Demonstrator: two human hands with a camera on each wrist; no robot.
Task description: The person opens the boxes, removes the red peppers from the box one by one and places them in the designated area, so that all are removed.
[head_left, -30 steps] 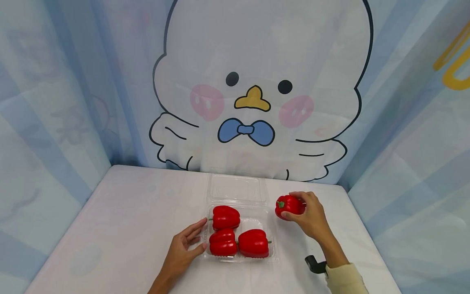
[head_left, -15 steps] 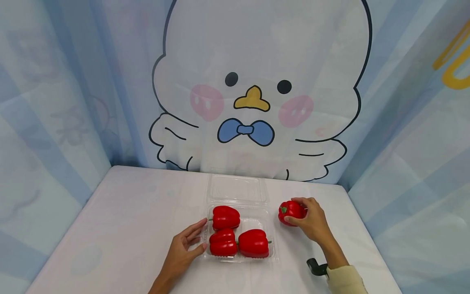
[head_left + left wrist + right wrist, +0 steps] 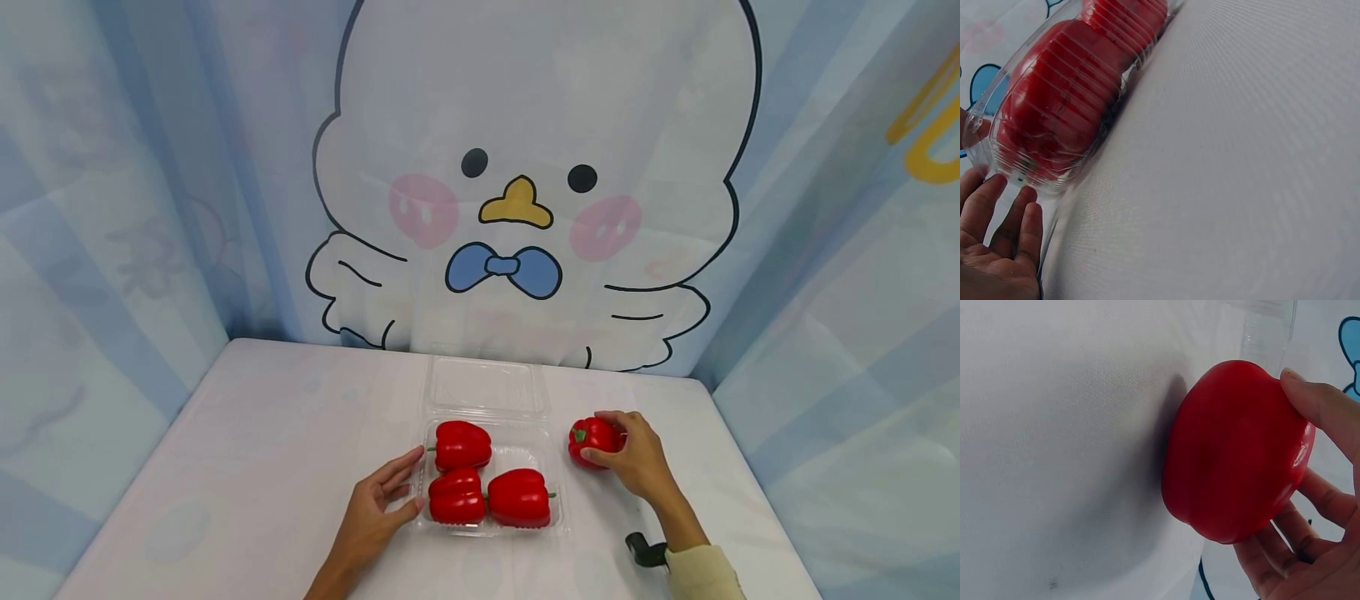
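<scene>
My right hand (image 3: 639, 460) grips a red bell pepper (image 3: 588, 440) with a green stem, right of the clear plastic clamshell box (image 3: 519, 455). In the right wrist view this pepper (image 3: 1235, 450) is close over the white tabletop, thumb on one side and fingers on the other. Inside the box lie three more red bell peppers: one at back left (image 3: 462, 444), one at front left (image 3: 456, 497) and one at front right (image 3: 519, 498). Loosely extended, the fingers and thumb of my left hand (image 3: 369, 510) touch the box's left side; the left wrist view shows its fingertips at the ribbed wall.
The box's transparent lid (image 3: 486, 387) lies folded back toward the rear curtain (image 3: 525, 100), which carries a cartoon bird. White cloth covers the table (image 3: 262, 467), with side curtains at both edges. A black device (image 3: 645, 550) sits at my right wrist.
My right hand has lowered the pepper toward the table, a little nearer to me and slightly to the right. The left hand and the box have stayed in place.
</scene>
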